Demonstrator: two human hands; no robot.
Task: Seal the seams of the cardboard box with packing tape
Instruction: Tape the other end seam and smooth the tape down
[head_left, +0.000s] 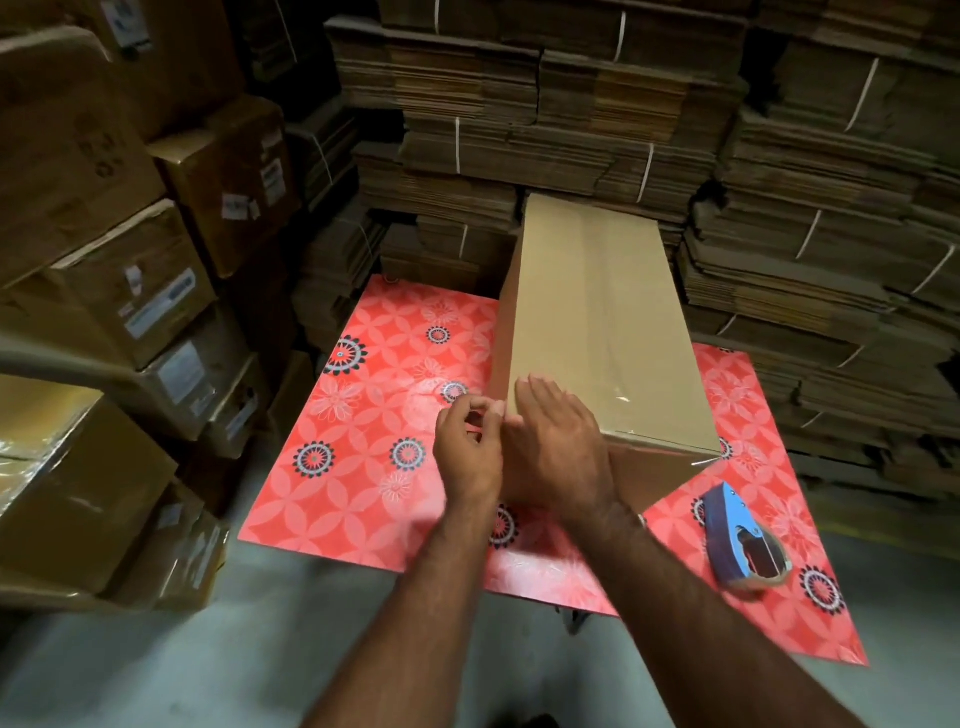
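Observation:
A long plain cardboard box (597, 317) stands on a red flowered mat (374, 457), with clear tape running along its top seam and over its near edge. My right hand (558, 447) lies flat, fingers apart, on the box's near left corner. My left hand (467, 452) hovers just left of that corner, fingers curled with thumb and forefinger pinched close; whether they hold a tape end I cannot tell. A blue tape dispenser (743, 540) with a roll lies on the mat to the right, apart from both hands.
Bundled stacks of flat cardboard (571, 119) rise behind and to the right of the box. Sealed, labelled cartons (130, 291) are piled on the left. Grey concrete floor (208, 665) lies in front of the mat.

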